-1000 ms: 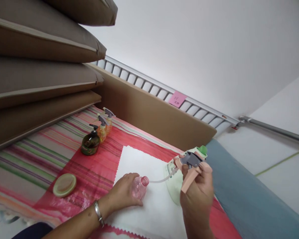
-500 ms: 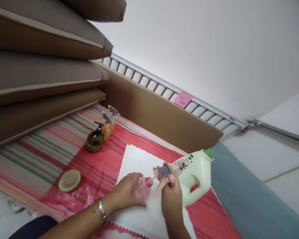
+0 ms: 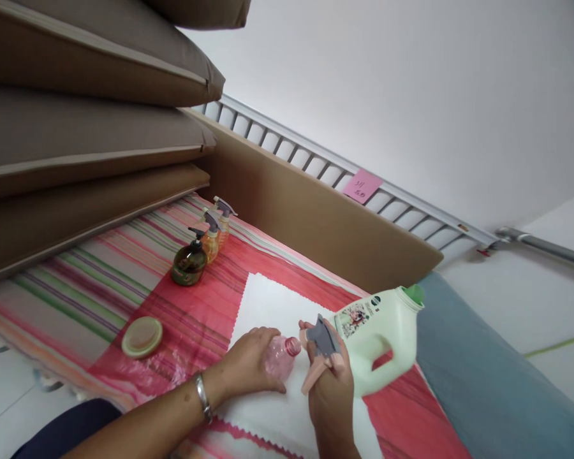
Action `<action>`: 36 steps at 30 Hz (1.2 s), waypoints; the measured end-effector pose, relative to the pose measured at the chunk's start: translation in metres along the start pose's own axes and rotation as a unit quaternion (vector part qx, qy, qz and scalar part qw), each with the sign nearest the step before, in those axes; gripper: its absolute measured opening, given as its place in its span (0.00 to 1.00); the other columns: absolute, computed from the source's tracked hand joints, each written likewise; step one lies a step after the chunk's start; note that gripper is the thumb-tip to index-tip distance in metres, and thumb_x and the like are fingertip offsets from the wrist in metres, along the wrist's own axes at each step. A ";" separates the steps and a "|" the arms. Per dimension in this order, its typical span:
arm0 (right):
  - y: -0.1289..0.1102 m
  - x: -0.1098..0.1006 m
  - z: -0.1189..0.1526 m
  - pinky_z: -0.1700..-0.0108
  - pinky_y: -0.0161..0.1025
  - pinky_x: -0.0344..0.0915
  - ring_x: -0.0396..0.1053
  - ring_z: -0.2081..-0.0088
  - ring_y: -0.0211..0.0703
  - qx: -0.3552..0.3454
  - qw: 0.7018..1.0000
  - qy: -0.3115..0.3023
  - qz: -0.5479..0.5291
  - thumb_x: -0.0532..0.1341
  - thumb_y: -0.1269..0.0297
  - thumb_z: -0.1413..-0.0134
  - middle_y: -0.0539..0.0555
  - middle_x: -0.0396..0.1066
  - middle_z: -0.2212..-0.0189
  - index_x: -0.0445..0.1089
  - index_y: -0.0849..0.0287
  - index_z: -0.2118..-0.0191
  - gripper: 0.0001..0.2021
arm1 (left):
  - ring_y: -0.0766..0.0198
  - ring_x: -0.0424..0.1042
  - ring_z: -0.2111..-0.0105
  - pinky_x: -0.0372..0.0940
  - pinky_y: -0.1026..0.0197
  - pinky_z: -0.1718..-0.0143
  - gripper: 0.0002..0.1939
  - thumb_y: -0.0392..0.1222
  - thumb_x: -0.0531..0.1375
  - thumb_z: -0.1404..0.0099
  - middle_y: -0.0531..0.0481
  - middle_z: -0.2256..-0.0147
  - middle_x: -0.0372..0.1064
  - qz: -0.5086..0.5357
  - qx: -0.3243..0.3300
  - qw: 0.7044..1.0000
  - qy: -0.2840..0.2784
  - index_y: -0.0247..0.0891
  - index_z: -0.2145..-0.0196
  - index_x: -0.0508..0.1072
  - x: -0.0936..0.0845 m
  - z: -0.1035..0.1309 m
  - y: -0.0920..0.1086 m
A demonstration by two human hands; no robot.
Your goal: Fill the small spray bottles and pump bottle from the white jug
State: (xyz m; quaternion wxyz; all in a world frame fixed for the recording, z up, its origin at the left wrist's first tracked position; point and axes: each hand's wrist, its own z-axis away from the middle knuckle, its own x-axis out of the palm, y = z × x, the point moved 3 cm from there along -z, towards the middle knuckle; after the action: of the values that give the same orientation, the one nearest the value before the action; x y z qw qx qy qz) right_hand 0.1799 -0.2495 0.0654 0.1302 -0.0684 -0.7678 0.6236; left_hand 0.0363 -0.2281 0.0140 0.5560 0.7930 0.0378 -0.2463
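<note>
My left hand [image 3: 253,363] is wrapped round a clear pink bottle [image 3: 280,360], whose uncapped neck points up and to the right. In my right hand [image 3: 332,389] is a grey and peach trigger spray head [image 3: 323,341], held just right of the bottle's neck and apart from it. Any tube below the spray head is hidden from view. Beneath both hands lies a white cloth [image 3: 261,306] with zigzag edges. A pale green jug [image 3: 387,338] with a handle and a green opening stands right beside my right hand.
An olive pump bottle [image 3: 190,261] and two amber spray bottles [image 3: 211,242] [image 3: 224,223] stand at the back left. A round pale green lid [image 3: 142,338] lies on the striped cloth [image 3: 86,287]. Stacked cushions [image 3: 100,127] rise at left; a brown board [image 3: 306,210] runs behind.
The spray head has turned and moved slightly away from the bottle's neck, in my right hand. My left hand keeps its hold on the bottle. The whole view has shifted a little.
</note>
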 end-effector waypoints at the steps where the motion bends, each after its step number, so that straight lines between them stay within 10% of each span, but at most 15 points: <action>1: 0.000 0.000 0.001 0.48 0.52 0.60 0.68 0.53 0.49 -0.018 1.000 0.007 -0.005 0.56 0.66 0.49 0.57 0.70 0.54 0.58 0.54 0.45 0.23 | 0.51 0.66 0.57 0.62 0.53 0.56 0.42 0.49 0.70 0.63 0.44 0.55 0.67 0.000 0.001 1.000 0.002 0.39 0.49 0.63 0.000 0.000 0.000; 13: 0.012 -0.003 -0.002 0.50 0.54 0.62 0.65 0.50 0.59 -0.049 0.983 -0.074 0.159 0.64 0.57 0.55 0.60 0.72 0.55 0.69 0.57 0.55 0.20 | 0.52 0.66 0.58 0.62 0.55 0.58 0.40 0.49 0.70 0.62 0.45 0.57 0.67 -0.023 -0.001 1.000 -0.016 0.39 0.51 0.64 0.002 -0.001 -0.002; 36: 0.019 -0.004 -0.003 0.61 0.43 0.69 0.71 0.61 0.48 0.045 0.988 -0.023 0.143 0.63 0.66 0.59 0.53 0.74 0.63 0.67 0.57 0.58 0.17 | 0.56 0.67 0.62 0.61 0.60 0.62 0.28 0.45 0.66 0.57 0.48 0.61 0.68 -0.018 0.014 1.000 0.002 0.41 0.56 0.66 0.002 -0.002 0.000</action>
State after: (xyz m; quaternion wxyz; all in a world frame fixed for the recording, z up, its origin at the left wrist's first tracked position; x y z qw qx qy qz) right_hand 0.1837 -0.2438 0.0466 0.0250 -0.1571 -0.7238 0.6714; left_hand 0.0390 -0.2269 0.0132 0.5402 0.8004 0.0499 -0.2550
